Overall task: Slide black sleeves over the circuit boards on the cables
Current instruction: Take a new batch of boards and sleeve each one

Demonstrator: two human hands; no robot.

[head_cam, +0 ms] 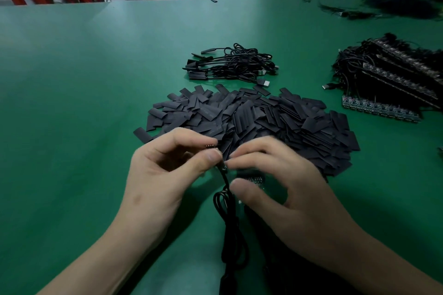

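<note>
At lower centre, the left hand [167, 170] pinches a small circuit board [211, 145] on its cable [227, 211] between its fingers [191, 135]. The right hand [275, 187] has curled fingers [249, 158] that meet the cable, but the blur hides whether they grip it. The black sleeves [263, 115] lie piled just behind on the desk [72, 103].

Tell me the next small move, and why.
Probably the right hand takes a sleeve from the pile: the left hand pinches the board on its cable, pins bare, and no sleeve is plainly held.
</note>
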